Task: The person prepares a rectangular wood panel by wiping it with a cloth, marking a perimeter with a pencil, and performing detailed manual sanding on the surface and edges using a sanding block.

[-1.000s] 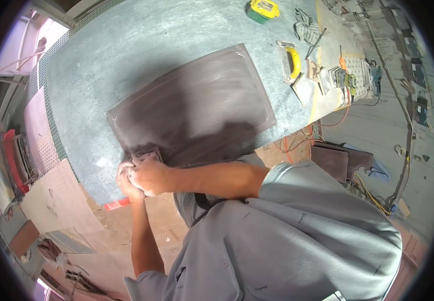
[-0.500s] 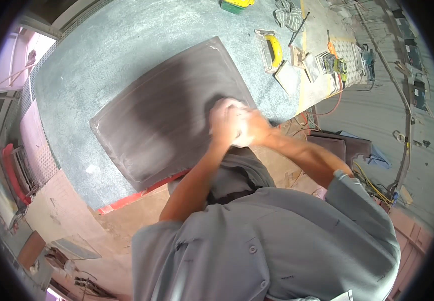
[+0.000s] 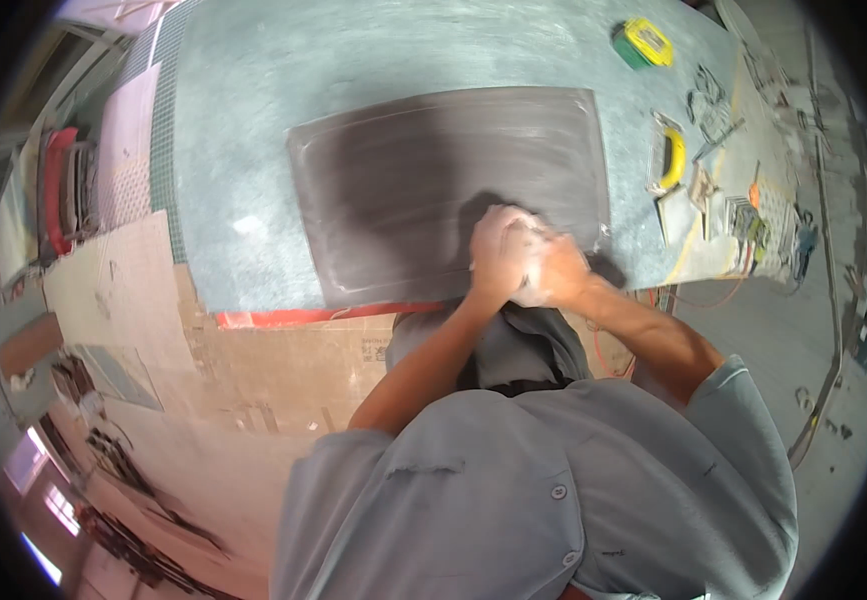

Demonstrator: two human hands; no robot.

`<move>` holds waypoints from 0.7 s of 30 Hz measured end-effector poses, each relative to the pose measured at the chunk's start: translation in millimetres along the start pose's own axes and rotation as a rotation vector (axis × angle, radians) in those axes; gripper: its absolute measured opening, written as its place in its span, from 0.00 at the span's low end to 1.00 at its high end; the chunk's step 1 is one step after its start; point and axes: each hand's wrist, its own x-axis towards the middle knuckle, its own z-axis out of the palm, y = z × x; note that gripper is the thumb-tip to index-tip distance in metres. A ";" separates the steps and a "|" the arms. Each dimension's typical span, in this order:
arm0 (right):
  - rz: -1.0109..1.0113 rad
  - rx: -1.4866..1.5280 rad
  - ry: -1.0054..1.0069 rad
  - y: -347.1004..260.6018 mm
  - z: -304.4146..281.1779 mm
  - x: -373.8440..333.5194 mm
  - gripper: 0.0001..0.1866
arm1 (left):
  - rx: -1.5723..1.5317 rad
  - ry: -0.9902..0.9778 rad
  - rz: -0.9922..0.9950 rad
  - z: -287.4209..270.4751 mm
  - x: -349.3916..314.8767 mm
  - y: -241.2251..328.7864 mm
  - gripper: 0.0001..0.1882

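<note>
A dark brown-grey rectangular panel lies flat on the pale blue-green tabletop, with whitish streaks on its face. Over its near right part, my left hand and my right hand are pressed together, fingers closed. White dust coats the fingers, and motion blurs them. Something whitish may be between the palms, but I cannot make it out. A shadow falls on the panel just beyond my hands; whether they touch the surface is unclear.
A hand tool with a yellow handle lies right of the panel. Farther back sits a yellow and green box. Flat pale pieces lie near the right edge, beside a dark grey cloth. Red edging runs along the table's front.
The whole view has turned, so the panel now appears level and farther right. My hands stay pressed together and are now a little farther in from the panel's right edge.
</note>
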 end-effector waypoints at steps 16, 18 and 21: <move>-0.147 0.093 -0.053 -139.6 60.7 265.8 0.26 | -0.145 0.178 -0.045 -290.6 126.5 -1.4 0.15; 0.001 0.073 -0.276 -138.3 9.8 279.3 0.29 | -0.051 0.143 0.094 -269.3 146.3 16.7 0.15; 0.059 0.007 -0.070 -106.8 43.0 244.9 0.38 | 0.178 0.155 0.244 -237.0 127.5 -12.2 0.14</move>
